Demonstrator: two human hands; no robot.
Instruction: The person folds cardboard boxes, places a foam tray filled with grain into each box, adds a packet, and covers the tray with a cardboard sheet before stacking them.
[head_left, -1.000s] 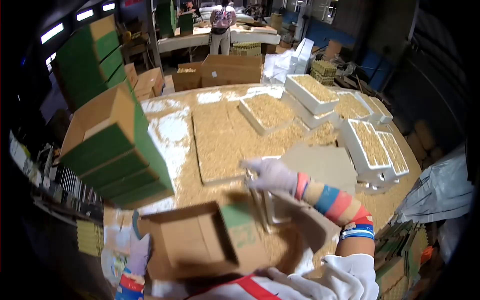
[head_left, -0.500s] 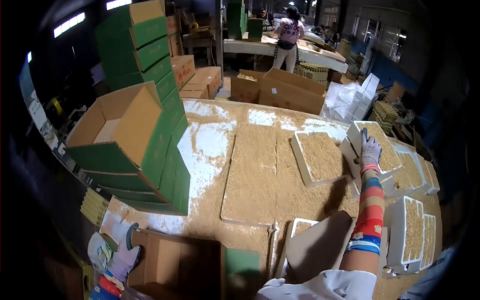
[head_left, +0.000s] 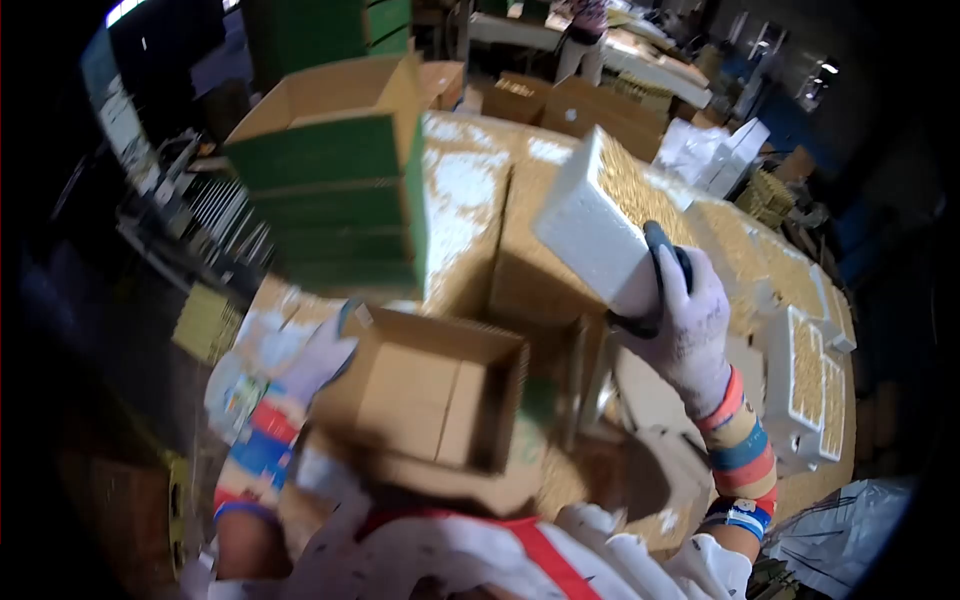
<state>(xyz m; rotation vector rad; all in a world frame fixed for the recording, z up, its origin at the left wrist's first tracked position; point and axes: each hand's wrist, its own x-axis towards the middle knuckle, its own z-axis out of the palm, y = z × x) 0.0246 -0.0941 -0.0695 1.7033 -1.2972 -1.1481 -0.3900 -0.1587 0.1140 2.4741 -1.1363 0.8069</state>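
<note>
My right hand, in a pale glove with dark fingertips, grips a white foam box filled with light brown grains. The foam box is raised and tilted above the table, right of centre. My left hand, gloved too, closes on the left wall of an open cardboard box. That box stands at the table's near side, its flaps folded out, and its visible inside holds nothing.
Green cardboard boxes are stacked at the left. More grain-filled foam boxes stand at the right. Scattered grains cover the tabletop. Beyond it are brown cartons and a person at another table.
My right hand has brought a foam box up off the right side, leftward and nearer. My left hand and the cardboard box have shifted up and right in view; the camera view has turned.
</note>
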